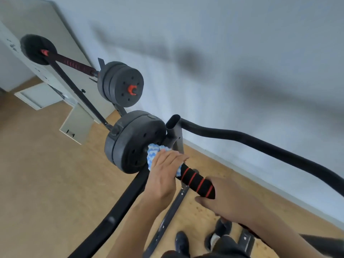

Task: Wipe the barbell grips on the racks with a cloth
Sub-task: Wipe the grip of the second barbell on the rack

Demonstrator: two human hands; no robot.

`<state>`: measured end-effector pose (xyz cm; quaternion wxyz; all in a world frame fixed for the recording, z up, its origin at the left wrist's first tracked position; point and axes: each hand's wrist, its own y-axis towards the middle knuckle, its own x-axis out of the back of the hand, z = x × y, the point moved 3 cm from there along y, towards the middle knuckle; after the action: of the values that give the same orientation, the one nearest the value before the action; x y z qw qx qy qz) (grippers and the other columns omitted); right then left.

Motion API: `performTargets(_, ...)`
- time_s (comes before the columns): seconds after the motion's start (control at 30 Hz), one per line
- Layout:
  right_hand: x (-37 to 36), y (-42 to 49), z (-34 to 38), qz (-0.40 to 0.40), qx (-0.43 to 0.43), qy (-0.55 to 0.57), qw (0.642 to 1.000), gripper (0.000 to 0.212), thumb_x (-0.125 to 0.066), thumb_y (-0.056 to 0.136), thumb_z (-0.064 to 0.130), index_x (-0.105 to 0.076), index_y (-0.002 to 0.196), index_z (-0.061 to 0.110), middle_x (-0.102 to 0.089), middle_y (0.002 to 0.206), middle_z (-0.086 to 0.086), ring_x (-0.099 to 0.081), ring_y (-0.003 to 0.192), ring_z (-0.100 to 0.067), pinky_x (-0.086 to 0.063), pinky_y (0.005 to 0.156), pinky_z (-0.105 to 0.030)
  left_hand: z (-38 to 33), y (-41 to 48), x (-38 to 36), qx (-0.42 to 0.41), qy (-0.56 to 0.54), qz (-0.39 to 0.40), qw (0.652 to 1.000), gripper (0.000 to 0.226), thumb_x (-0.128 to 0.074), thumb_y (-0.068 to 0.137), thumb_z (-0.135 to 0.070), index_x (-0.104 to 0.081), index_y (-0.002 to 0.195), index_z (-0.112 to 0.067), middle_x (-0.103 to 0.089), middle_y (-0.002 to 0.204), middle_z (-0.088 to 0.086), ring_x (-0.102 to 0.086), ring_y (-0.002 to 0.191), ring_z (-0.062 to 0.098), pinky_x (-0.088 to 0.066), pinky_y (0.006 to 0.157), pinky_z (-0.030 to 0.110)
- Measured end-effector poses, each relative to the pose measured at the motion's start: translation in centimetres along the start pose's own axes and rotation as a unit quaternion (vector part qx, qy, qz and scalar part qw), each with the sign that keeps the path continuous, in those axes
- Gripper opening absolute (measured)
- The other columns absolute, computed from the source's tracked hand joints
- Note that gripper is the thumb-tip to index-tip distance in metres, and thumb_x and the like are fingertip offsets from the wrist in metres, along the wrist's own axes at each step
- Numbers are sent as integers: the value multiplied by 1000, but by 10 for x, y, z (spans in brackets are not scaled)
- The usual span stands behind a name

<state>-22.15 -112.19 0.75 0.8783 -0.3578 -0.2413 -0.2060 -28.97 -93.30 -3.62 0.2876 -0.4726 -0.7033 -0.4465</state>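
Centrally, our left hand (163, 170) wraps blue-white cloth (154, 155) round the black red-ringed foam barbell grip (198, 182); right hand (229, 200) seemingly clasps its lower end.

1. Both forearms are bare up to the frame's lower edge; no sleeve shows on either
2. The left hand (163, 172) and right hand (229, 200) wear no gloves, rings or watch that can be seen
3. Dark shoes cover the feet: the left shoe (181, 243) looks navy or black, the right shoe (221, 231) dark with a pale patch at its side
4. Dark trousers (223, 246) show at the bottom edge
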Motion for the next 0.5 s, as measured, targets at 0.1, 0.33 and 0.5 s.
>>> performTargets(0.1, 2, 3, -3, 8, 5, 3, 1000, 24, -65, 87, 56, -52, 96, 38, -68, 78, 2, -69, 54, -13, -60, 56, -28, 26, -2, 16, -18, 35, 69, 997, 80, -68, 79, 18, -50, 149, -18, -57, 145, -3, -45, 145, 14, -33, 123, 49)
performTargets(0.33, 0, 7, -9, -22, 17, -69, 997, 36, -59, 83, 70, -47, 103, 42, -61, 81, 12, -60, 68, -1, -54, 65, -20, 13, 3, 10, 99, 38, 17, 994, 80, -80, 70, 15, -54, 136, -21, -59, 137, -5, -46, 143, 18, -36, 119, 57)
performTargets(0.5, 2, 8, -5, -31, 17, -67, 997, 29, -62, 86, 65, -45, 90, 41, -63, 77, 10, -60, 63, -2, -41, 57, -15, -32, -12, 7, 12, -45, 69, 997, 67, -68, 83, 11, -57, 140, -22, -51, 144, -12, -41, 144, 10, -29, 123, 46)
